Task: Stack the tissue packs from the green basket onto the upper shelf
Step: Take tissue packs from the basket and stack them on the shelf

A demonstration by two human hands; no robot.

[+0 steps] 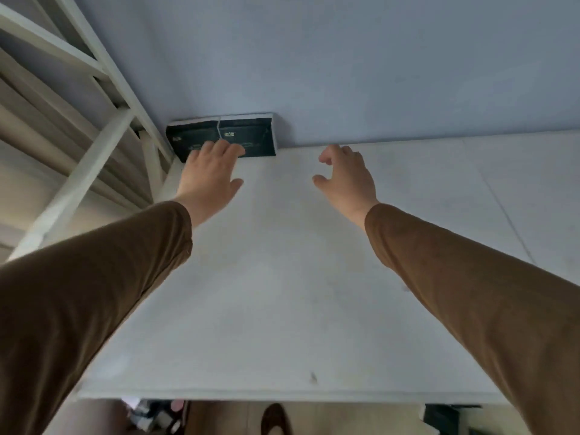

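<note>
- Fingers of your left hand [211, 174] lie straight on the dark tissue pack [251, 136] in the upper shelf [282, 277] corner.
- Your right hand [346, 175] hovers nearby, fingers loosely curled, holding nothing.

A home storage corner: white shelf [282, 277], blue wall [345, 58].

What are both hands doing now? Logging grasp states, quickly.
Left hand: open, fingers resting on the tissue packs.
Right hand: open, loosely curled, holding nothing.
</note>
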